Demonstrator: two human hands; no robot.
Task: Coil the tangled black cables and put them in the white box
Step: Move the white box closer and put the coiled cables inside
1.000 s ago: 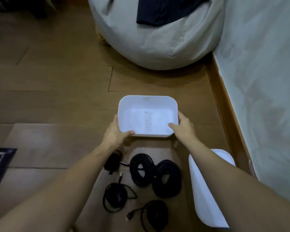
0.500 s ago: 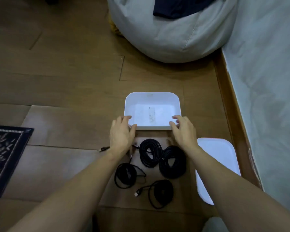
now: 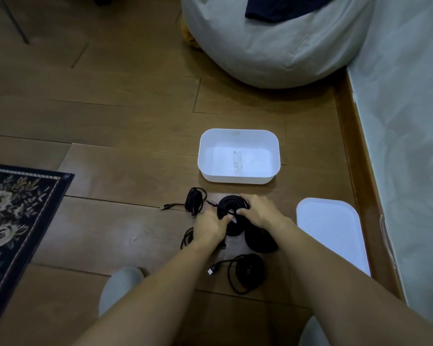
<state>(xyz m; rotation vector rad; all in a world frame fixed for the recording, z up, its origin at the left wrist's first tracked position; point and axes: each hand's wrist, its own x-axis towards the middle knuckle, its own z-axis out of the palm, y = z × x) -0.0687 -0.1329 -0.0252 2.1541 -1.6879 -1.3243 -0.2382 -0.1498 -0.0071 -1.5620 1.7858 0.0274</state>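
Observation:
The white box (image 3: pixel 238 179) stands open on the wooden floor with no cable in it. Just in front of it lie several coiled black cables. My left hand (image 3: pixel 210 227) and my right hand (image 3: pixel 258 212) both grip the middle coil (image 3: pixel 226 208), one on each side. A second thick coil (image 3: pixel 260 239) lies under my right wrist. A small coil (image 3: pixel 194 201) with a loose plug end sits to the left. A thin coil (image 3: pixel 186 239) peeks out beside my left hand. The nearest coil (image 3: pixel 246 272) lies between my forearms.
The white lid (image 3: pixel 333 228) lies flat to the right of the cables, near the wooden skirting and pale wall (image 3: pixel 410 146). A grey beanbag (image 3: pixel 273 46) fills the far side. A dark patterned rug (image 3: pixel 18 208) lies at the left. My knee (image 3: pixel 120 285) shows below.
Both hands let go of the white box and drew back to the middle cable coil, which they now grip. The box stays on the floor.

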